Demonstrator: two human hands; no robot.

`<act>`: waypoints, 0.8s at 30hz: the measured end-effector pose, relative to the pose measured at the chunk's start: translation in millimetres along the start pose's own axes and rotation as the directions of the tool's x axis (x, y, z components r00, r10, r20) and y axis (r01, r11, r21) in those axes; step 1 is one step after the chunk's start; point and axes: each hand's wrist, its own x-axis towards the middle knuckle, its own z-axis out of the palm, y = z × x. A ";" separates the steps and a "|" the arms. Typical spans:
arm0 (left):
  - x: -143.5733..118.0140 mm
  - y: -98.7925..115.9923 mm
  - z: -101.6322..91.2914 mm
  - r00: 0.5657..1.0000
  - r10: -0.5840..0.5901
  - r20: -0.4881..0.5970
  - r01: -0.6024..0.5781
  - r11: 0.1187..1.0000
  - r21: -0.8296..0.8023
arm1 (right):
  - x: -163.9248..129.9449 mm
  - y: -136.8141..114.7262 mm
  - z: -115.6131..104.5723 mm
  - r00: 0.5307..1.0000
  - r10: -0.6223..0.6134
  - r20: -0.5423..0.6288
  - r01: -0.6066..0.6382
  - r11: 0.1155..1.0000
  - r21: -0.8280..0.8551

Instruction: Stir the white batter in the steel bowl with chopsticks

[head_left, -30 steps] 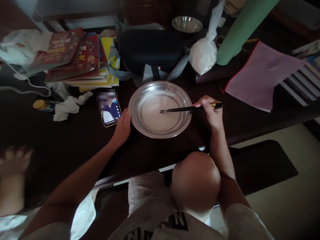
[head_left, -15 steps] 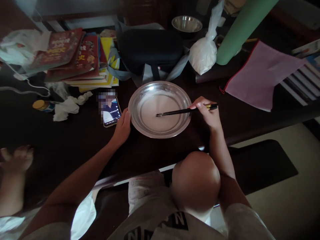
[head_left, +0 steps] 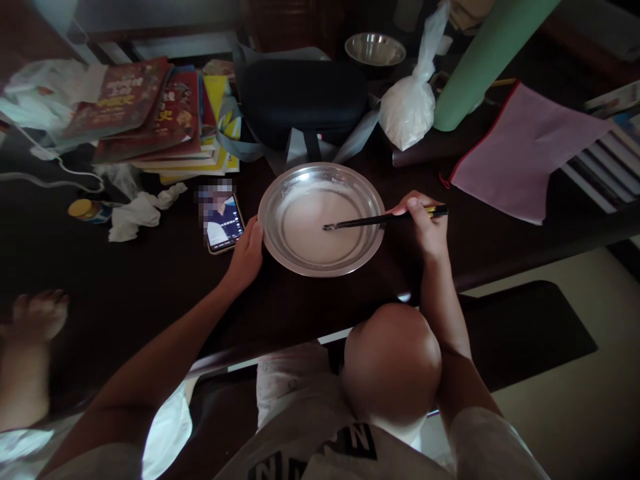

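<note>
Stirring is the work in hand: the right hand [head_left: 425, 230] holds a pair of dark chopsticks with yellow-banded tops [head_left: 380, 219], their tips resting in a pale, milky liquid that covers the bottom of the wide, shallow stainless-steel basin [head_left: 280, 250]. The basin sits on the dark wooden surface [head_left: 150, 280], directly ahead of the person. The liquid looks smooth and even, with only a thin whitish smear left on the far inner wall, so the mixing seems well along, though whether any lumps remain below cannot be told. The fingers [head_left: 407, 208] of the right hand are closed narrowly around the upper ends of the chopsticks, thumb and forefinger pinching them. The left hand [head_left: 247, 257] rests against the basin's near-left rim, fingers loosely curled and touching the metal as if to steady it, not gripping. Just beside that hand lies a lit smartphone [head_left: 223, 227]. Behind the basin stands a knotted clear plastic bag of white powder [head_left: 407, 107].
</note>
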 end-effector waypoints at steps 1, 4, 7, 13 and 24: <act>-0.1 0.3 0.2 1.000 -0.002 -0.002 0.002 1.000 0.007 | -0.1 -0.2 0.1 1.000 0.001 0.017 -0.001 1.000 0.007; -0.6 1.3 1.0 1.000 -0.003 -0.010 0.004 1.000 0.026 | 0.3 -0.9 1.0 0.994 -0.019 0.107 0.018 1.000 0.001; -0.6 0.7 1.2 1.000 -0.005 -0.004 0.005 1.000 0.019 | 0.7 0.3 0.5 0.997 -0.035 0.064 0.036 0.999 -0.006; 0.1 -0.9 0.3 1.000 0.013 0.001 -0.013 1.000 0.024 | 0.7 0.5 0.6 0.997 -0.022 0.079 0.022 1.000 0.003; -0.1 1.5 -0.4 1.000 -0.015 0.008 0.015 1.000 0.021 | 0.0 -1.8 2.2 0.995 -0.026 0.093 0.026 1.000 0.001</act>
